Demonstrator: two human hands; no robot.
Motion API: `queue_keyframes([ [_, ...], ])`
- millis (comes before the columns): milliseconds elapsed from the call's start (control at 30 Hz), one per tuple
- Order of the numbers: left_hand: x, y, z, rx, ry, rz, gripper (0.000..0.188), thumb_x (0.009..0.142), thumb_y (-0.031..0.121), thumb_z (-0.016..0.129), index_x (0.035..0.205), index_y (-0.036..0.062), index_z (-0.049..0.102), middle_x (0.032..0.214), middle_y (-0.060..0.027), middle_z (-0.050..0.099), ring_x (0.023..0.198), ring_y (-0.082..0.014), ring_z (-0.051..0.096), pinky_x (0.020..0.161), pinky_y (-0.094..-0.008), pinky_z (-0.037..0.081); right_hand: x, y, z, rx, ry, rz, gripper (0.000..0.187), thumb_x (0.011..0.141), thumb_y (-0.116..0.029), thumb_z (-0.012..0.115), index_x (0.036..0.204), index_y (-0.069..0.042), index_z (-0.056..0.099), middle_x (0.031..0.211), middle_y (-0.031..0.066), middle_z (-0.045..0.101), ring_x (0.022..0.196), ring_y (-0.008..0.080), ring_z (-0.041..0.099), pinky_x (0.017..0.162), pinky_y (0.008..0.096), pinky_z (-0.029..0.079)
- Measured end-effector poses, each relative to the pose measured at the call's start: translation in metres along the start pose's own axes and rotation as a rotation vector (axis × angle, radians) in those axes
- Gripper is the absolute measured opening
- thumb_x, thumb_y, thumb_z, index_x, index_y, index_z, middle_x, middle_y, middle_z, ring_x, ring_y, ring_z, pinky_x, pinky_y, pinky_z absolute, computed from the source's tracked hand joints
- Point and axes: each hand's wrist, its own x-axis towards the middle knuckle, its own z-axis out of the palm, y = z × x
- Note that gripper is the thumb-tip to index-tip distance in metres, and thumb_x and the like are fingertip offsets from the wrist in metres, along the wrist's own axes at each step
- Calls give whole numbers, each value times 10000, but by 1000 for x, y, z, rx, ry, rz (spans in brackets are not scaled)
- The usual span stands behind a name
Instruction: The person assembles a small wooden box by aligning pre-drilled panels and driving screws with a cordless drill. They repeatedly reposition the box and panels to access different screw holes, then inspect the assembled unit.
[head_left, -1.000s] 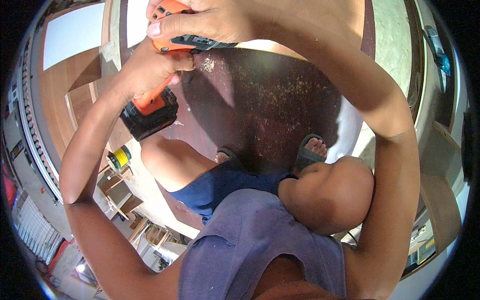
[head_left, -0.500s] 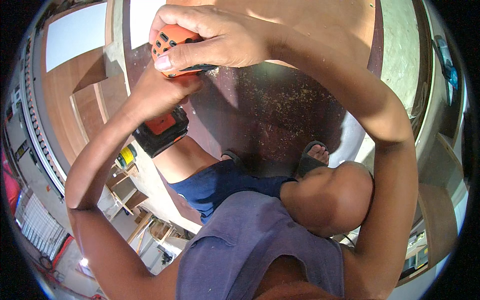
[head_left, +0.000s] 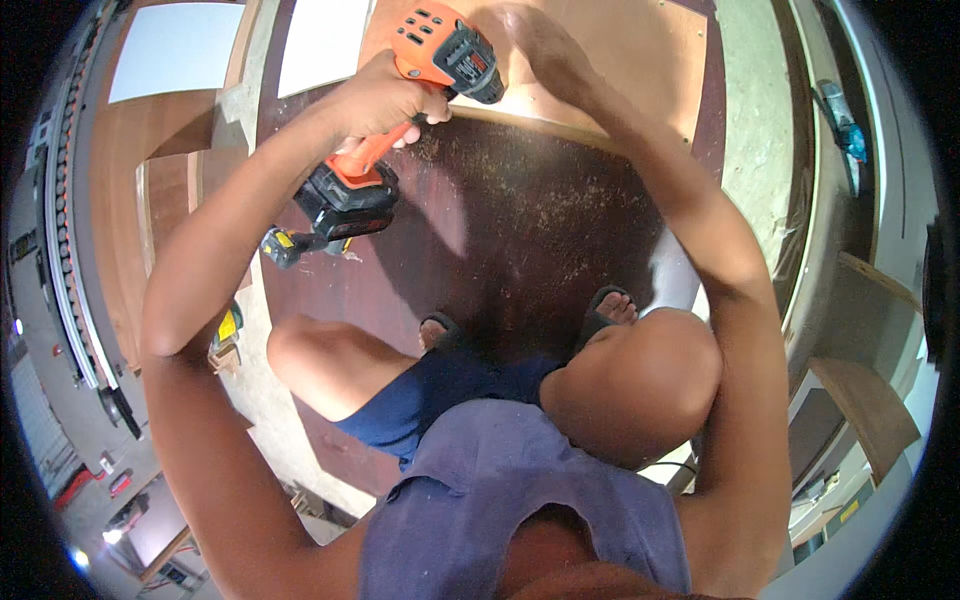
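Note:
My left hand (head_left: 390, 100) is wrapped around the grip of an orange and black cordless drill (head_left: 440, 50). The drill's chuck points to the right, over the light wooden board (head_left: 620, 60); its black battery hangs below my wrist. I cannot make out a bit in the chuck. My right hand (head_left: 515, 40) reaches over the same board, just beyond the drill. Glare and blur hide its fingers, so their pose is unclear. Under the light board lies a dark reddish-brown panel (head_left: 520, 220) dusted with wood shavings.
A yellow and black tool (head_left: 287, 246) lies left of the drill's battery, partly covered. White sheets (head_left: 175, 50) and wooden pieces are at the left. A blue tool (head_left: 848, 135) rests at the far right. My sandalled feet (head_left: 440, 328) are on the dark panel.
My right hand has come off the drill's head and moved right over the board. My left hand has carried the drill up and right, its chuck now turned rightward.

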Motion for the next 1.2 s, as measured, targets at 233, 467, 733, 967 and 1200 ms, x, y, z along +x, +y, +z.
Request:
queue_keyframes([
  [233,-22,-17,0,-132,28,90,234,806,126,733,1006,43,646,752,-34,608,509,-94,525,437,-220,428,-64,12,10,-1135,-112,-19,582,1008,-487,373,1520,-213,341,1590,204,240,1471,405,206,1160,633,118],
  [467,-180,-43,-90,-100,269,253,366,867,312,750,1071,24,655,823,-24,647,642,-84,550,485,-205,422,-63,14,11,-1245,-209,-26,696,980,-607,352,1536,-192,298,1612,202,173,1482,428,148,1145,663,119],
  [733,-342,-316,-107,-498,694,421,988,758,720,660,1434,45,411,1310,-179,552,1031,-250,595,814,-392,525,-119,-74,138,-528,-1551,-114,671,902,-605,546,1317,-79,581,1195,219,630,1133,381,586,1013,502,408],
  [967,-335,-444,-3,-1505,968,447,1086,736,852,519,1474,74,353,1329,-180,536,1103,-328,597,848,-462,545,-96,-68,74,-630,-949,-87,462,905,-378,634,1220,-39,646,1147,209,664,1076,389,619,952,468,484],
  [1200,-258,-603,61,-1635,1009,485,716,874,566,563,1340,27,487,1074,-171,659,948,-333,665,794,-463,568,-10,-104,115,-910,-1162,-269,231,910,-242,613,1027,-61,696,1126,171,679,1101,346,619,984,493,457],
])
